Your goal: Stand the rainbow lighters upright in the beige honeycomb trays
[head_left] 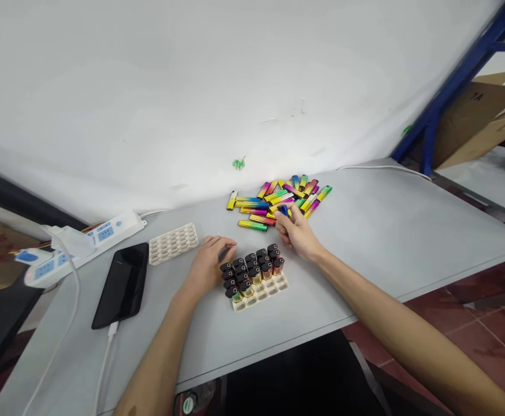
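My right hand [296, 232] is closed on a blue shiny stick [282, 210] at the near edge of a loose pile of flat, metallic sticks [252, 204] in yellow, green, pink, red and blue. Its fingers hide most of that stick. My left hand [212, 257] rests at the left side of a cream tray [262, 296], its fingers curved and a dark gap showing between thumb and fingers. Several sticks stand upright in the tray's oval slots, with black ends [242, 277] up, each marked by a small ring. The tray's front and right slots hold none.
A second cream slotted tray [173, 242] lies at the left, beside a black phone [121, 286] plugged into a white cable [108, 352]. Behind it sits a power strip [105, 232] against the wall. Cardboard boxes [473, 124] stand beyond a blue frame [438, 107] at right.
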Demonstrator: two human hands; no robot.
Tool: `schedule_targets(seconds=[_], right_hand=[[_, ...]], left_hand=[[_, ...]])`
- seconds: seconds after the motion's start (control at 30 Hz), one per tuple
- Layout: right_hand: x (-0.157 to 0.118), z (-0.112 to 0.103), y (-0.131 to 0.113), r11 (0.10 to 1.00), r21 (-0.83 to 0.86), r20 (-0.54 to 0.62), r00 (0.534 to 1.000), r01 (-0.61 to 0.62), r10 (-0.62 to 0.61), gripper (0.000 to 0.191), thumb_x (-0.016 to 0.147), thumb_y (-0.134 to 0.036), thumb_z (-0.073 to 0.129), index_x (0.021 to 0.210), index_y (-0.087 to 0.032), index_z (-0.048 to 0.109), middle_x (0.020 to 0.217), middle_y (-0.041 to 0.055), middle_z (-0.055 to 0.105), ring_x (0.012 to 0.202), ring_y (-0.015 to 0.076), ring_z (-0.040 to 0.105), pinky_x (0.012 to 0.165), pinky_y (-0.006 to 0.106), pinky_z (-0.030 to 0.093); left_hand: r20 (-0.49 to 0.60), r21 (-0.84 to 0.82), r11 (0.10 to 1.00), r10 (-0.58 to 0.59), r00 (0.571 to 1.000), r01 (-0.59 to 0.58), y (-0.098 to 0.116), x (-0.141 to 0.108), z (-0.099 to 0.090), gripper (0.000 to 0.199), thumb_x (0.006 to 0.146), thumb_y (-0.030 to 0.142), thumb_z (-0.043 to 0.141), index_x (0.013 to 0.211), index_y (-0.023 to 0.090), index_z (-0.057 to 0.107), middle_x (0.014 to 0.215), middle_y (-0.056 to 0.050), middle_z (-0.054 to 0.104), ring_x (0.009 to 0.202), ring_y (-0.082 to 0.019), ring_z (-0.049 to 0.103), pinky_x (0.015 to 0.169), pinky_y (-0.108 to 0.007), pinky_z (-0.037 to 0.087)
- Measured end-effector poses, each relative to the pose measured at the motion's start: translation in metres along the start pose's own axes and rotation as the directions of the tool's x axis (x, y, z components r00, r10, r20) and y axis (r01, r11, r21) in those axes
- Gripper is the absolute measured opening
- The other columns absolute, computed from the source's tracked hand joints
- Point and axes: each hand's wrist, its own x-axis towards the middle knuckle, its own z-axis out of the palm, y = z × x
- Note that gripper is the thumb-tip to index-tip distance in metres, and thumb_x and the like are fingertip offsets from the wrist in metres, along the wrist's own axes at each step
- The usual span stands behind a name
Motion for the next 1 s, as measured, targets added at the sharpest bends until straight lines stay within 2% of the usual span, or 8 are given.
schedule_targets(seconds=[0.07,0.2,0.33,0.43,0.63,0.73,0.9,1.0], right_hand=[[-0.0005,0.0,-0.0002,0.999,0.021,0.009,0.999,-0.048,0.047,0.039,0.085,-0.062,0.058,0.086,-0.024,0.049,0.056,-0.01,0.03,0.042,0.0067,0.022,0.039,0.021,0.019],[0.0008,-0.001,0.0027,0.997,-0.017,0.013,0.997,-0.074,0.074,0.046,0.085,-0.068,0.053,0.078,-0.022,0.052,0.055,-0.009,0.026,0.043,0.0075,0.017,0.04,0.023,0.014],[0.002,0.0008,0.0054,0.974,-0.225,-0.034,0.999,-0.019,0.012,0.051,0.081,-0.066,0.059,0.062,-0.022,0.04,0.051,-0.0082,0.027,0.044,0.0075,0.019,0.041,0.025,0.016],[0.0022,0.0017,0.0068,0.939,-0.344,-0.05,0.999,-0.008,-0.01,0.052,0.085,-0.06,0.053,0.054,-0.023,0.033,0.048,-0.0065,0.028,0.044,0.0079,0.023,0.041,0.026,0.021],[0.0033,0.0001,0.0089,0.904,-0.428,-0.088,0.995,0.004,-0.046,0.039,0.084,-0.038,0.048,0.052,-0.023,0.032,0.046,-0.0046,0.032,0.044,0.0093,0.029,0.042,0.026,0.024],[0.0035,0.0006,0.0091,0.891,-0.454,-0.112,0.992,0.0,-0.057,0.039,0.084,-0.041,0.049,0.053,-0.024,0.03,0.046,-0.0042,0.033,0.045,0.0099,0.029,0.042,0.026,0.023],[0.0022,0.0008,0.0089,0.884,-0.467,-0.083,0.995,0.016,-0.062,0.049,0.086,-0.053,0.049,0.054,-0.023,0.028,0.046,-0.005,0.029,0.046,0.0093,0.025,0.043,0.026,0.021],[0.0026,0.0006,0.0088,0.862,-0.507,-0.1,0.993,0.008,-0.068,0.047,0.086,-0.052,0.049,0.054,-0.023,0.03,0.047,-0.0047,0.032,0.047,0.0094,0.027,0.045,0.026,0.021]], left_hand=[[-0.01,-0.001,1.0,0.006,1.0,-0.006,-0.0001,-0.0001,0.0002,0.017,0.096,0.032,0.048,0.098,0.023,0.063,0.095,-0.004,0.07,0.094,-0.023,0.057,0.085,-0.04,0.047],[-0.023,-0.001,1.0,0.005,1.0,-0.005,-0.0011,-0.0001,0.0014,0.018,0.096,0.034,0.049,0.097,0.024,0.063,0.095,-0.004,0.071,0.095,-0.023,0.057,0.084,-0.039,0.047],[-0.014,-0.004,1.0,0.011,1.0,-0.011,-0.0019,-0.0002,0.0016,0.017,0.097,0.033,0.049,0.097,0.024,0.063,0.096,-0.004,0.07,0.095,-0.023,0.058,0.085,-0.039,0.047],[-0.012,0.002,1.0,0.011,1.0,-0.011,-0.0031,0.0,0.0023,0.016,0.096,0.032,0.049,0.097,0.024,0.063,0.095,-0.004,0.07,0.094,-0.023,0.057,0.085,-0.039,0.047],[-0.013,0.011,1.0,0.007,1.0,-0.007,-0.0041,0.0008,0.0025,0.017,0.096,0.032,0.05,0.097,0.023,0.064,0.095,-0.004,0.07,0.094,-0.023,0.057,0.084,-0.039,0.046],[-0.008,0.013,1.0,0.018,1.0,-0.018,-0.0037,0.0007,0.0017,0.017,0.097,0.032,0.049,0.096,0.023,0.063,0.095,-0.004,0.07,0.093,-0.023,0.056,0.084,-0.039,0.046],[-0.02,0.012,1.0,0.021,1.0,-0.02,-0.0047,0.0004,0.0031,0.016,0.096,0.031,0.049,0.097,0.023,0.063,0.094,-0.004,0.07,0.092,-0.022,0.056,0.084,-0.038,0.046],[-0.025,0.01,1.0,0.016,1.0,-0.016,-0.0054,0.0005,0.0039,0.017,0.096,0.032,0.049,0.097,0.022,0.063,0.095,-0.004,0.07,0.094,-0.023,0.056,0.085,-0.038,0.045]])
